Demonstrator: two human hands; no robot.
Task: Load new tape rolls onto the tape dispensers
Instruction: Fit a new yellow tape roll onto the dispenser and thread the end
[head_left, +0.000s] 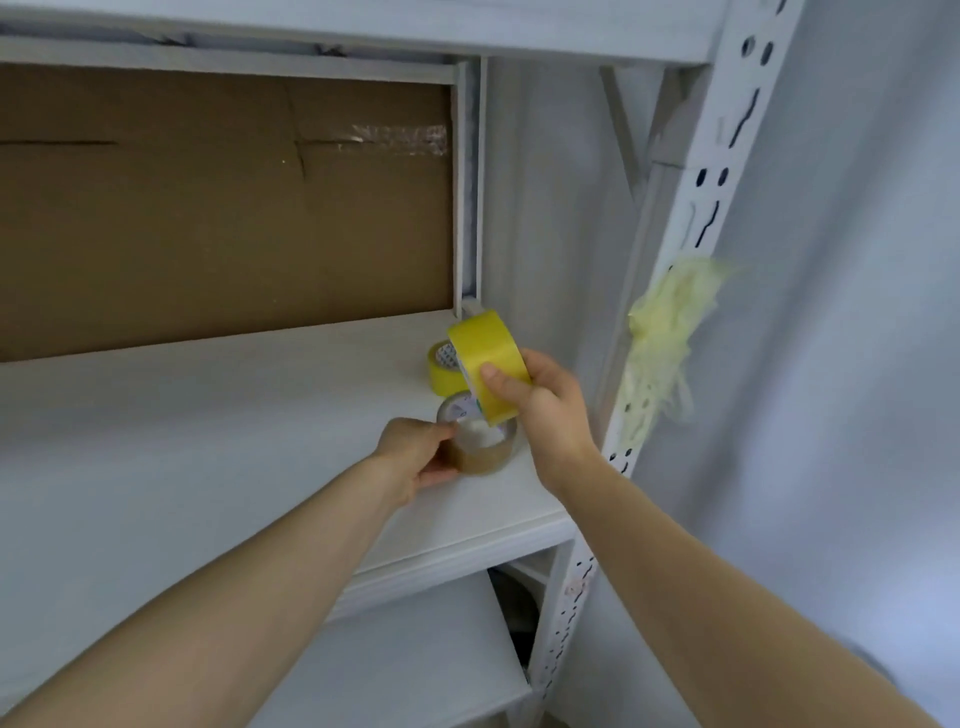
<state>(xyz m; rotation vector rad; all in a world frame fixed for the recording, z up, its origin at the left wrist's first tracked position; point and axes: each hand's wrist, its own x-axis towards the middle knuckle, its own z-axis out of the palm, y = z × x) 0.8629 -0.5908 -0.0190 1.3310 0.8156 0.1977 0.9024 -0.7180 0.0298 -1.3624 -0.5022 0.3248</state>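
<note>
My right hand (545, 410) grips a yellow tape roll (485, 358), held tilted just above the white shelf (208, 441). Below it my left hand (415, 457) holds a clear brownish tape roll (480, 447) that stands on the shelf near its right front corner. A second yellow tape roll (439, 369) lies on the shelf behind both, partly hidden by the lifted roll. No tape dispenser is in view.
A large brown cardboard box (223, 208) fills the back of the shelf. A white perforated upright (696, 249) stands at the right with a wad of yellowish tape scraps (660, 343) stuck to it. A lower shelf (415, 649) shows beneath.
</note>
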